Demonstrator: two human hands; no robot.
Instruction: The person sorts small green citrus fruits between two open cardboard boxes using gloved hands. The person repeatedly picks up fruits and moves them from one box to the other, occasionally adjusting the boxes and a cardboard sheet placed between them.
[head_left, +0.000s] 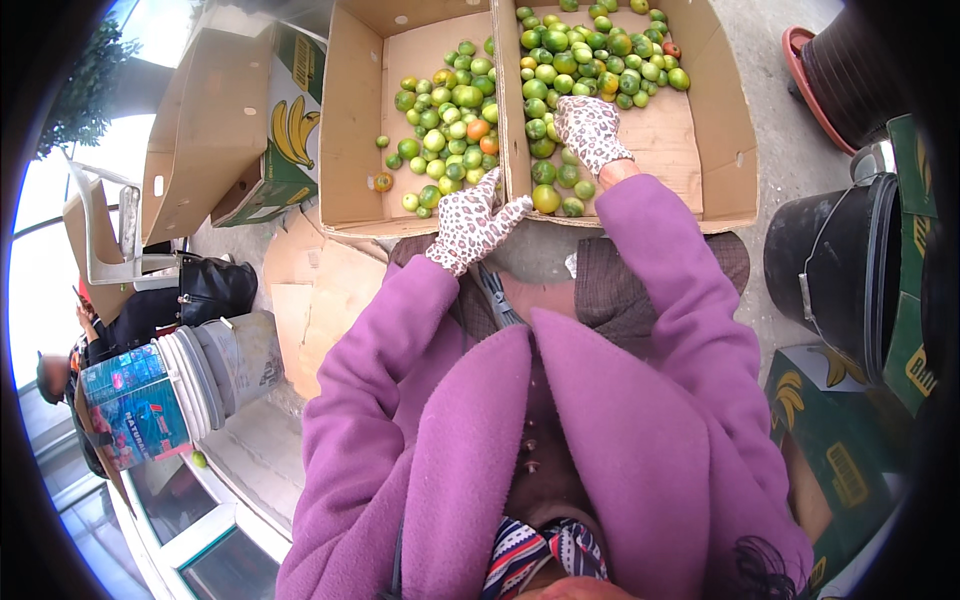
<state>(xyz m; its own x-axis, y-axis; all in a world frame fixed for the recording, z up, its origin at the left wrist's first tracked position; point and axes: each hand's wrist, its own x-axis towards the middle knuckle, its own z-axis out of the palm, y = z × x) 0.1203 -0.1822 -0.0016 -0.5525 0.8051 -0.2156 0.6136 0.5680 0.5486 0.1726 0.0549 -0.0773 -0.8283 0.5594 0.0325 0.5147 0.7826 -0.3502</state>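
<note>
Two cardboard boxes stand side by side before me: a left box (356, 150) and a right box (724, 135). Loose green tomatoes (453, 114) lie in the left one, a few of them orange. Mostly green tomatoes (581, 52) also cover much of the right box's floor. My left hand (472, 221), in a leopard-print glove, is at the near rim, thumb and forefinger spread across the boxes' adjoining walls. In the right box, my right hand (589, 131), gloved alike, reaches palm down among the tomatoes. Its fingertips are hidden, so whether it grips one is unclear.
A black bucket (817, 247) lies tilted at right, near green banana cartons (832, 450). Left are another banana carton (289, 127), stacked pails (180, 390), a black bag (217, 289) and a person (75, 375). Flattened cardboard (330, 292) lies on the floor.
</note>
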